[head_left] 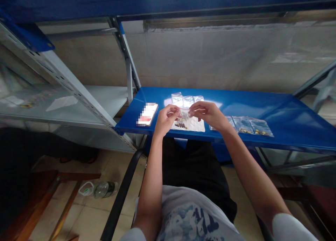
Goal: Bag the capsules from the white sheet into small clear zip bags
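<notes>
Two pinching grips, left hand (pixel 166 120), right hand (pixel 207 114), on a zip bag (pixel 185 121), red-sealed top edge lying crosswise

At the frame's centre, the left hand (pixel 165 120) and right hand (pixel 207 114) pinched a small red-sealed zip bag (pixel 184 117) above a blue steel shelf (pixel 275 111), with a phone (pixel 147 114) lying to the left and filled zip bags (pixel 249 126) to the right.

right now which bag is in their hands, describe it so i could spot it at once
On the blue metal shelf, just right of the phone, find the clear zip bag with a red seal line. The left hand and right hand pinch it up; the other bags lie flat.
</notes>
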Demonstrator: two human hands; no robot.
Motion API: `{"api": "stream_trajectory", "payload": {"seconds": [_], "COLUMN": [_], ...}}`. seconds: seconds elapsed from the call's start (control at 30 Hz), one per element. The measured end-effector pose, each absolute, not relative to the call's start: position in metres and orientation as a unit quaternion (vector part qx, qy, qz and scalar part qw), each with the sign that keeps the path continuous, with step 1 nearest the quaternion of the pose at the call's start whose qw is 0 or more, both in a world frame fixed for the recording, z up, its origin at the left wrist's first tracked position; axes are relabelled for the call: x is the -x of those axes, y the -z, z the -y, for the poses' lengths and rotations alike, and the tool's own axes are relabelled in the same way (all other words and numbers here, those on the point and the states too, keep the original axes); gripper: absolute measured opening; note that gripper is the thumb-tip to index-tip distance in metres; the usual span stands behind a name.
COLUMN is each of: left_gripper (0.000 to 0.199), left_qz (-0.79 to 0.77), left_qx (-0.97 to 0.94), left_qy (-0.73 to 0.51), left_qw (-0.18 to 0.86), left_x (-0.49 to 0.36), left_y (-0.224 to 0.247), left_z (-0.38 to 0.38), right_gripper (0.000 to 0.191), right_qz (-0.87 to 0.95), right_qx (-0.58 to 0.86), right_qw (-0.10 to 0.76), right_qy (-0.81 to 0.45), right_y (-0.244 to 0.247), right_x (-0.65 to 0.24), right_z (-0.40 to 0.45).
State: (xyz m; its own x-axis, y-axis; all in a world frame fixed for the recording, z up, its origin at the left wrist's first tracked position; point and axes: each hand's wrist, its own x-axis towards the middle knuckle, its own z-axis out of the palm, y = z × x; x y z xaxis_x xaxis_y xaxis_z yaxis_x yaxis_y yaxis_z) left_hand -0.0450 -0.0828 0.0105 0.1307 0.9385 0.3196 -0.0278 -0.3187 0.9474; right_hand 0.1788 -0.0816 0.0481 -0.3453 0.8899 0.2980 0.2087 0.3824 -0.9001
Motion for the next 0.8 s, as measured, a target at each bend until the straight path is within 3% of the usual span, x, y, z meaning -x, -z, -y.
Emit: {"api": "stream_trajectory", "payload": {"seconds": [0.23,0.57,0.8], "left_gripper": [0.040,0.031,0.031], "left_qz": [-0.365,-0.378,-0.361], "left_qx": [-0.626,-0.653,-0.634], "left_qy": [-0.491,-0.448,-0.495], "left_qw": [0.483,0.480,0.472], "left_x": [0.0464,0.0504,0.0474], "left_y": [-0.0108,-0.0105,-0.0129], "left_z": [0.0846,0.0874,0.0868], "right_gripper": [0.031,0.032,0.038], "right_qz": [0.675,0.691,0.684], "right_qx": [0.402,0.409,0.399], "right_qw": [0.481,0.447,0.441], "right_qy": [-0.388,-0.393,-0.423], "right_y": [-0.0464,-0.0471,-0.0468], "right_x": [-0.1794,-0.1862,-0.1853], "right_z": [0.0797,0.0783,0.0785]}}
